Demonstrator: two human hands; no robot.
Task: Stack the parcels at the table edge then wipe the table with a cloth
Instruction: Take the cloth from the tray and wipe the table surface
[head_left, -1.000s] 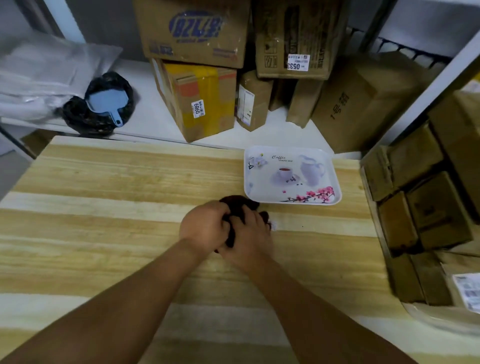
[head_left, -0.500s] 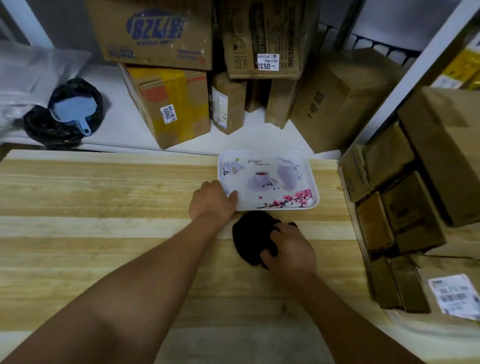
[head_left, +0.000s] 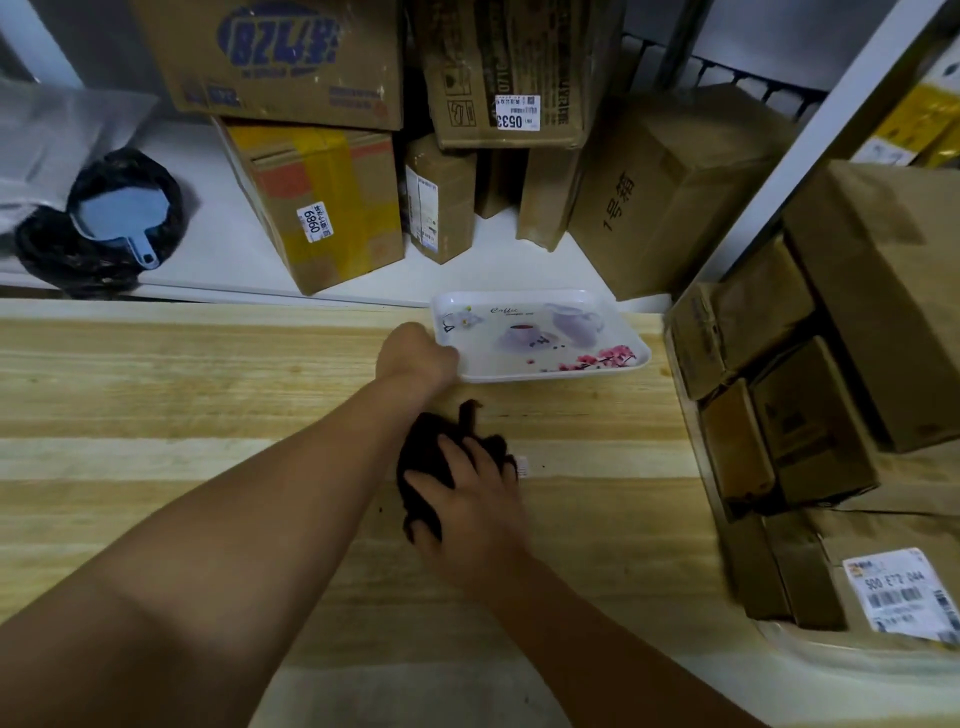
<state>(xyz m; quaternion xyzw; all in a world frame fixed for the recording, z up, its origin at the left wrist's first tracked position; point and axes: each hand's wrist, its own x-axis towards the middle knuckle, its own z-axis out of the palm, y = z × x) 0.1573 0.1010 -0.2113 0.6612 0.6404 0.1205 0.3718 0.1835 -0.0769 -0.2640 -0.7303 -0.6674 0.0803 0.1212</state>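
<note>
The left arm is stretched forward across the pale striped wooden surface (head_left: 156, 395), and the left hand (head_left: 415, 353) is curled round the near-left corner of the white rectangular plastic tray printed with a coffee cup and pink blossoms (head_left: 540, 338), which is seen at the far edge of the surface, toward its right corner. The right hand (head_left: 467, 499) is laid palm down, with fingers spread and slightly bent, on the crumpled dark brown cloth (head_left: 431, 452). The cloth is pressed onto the surface just nearer than the tray, apart from it, and its far part is left uncovered beyond the fingertips. The brown cardboard parcels (head_left: 769, 410) are piled along the right edge of the surface.
</note>
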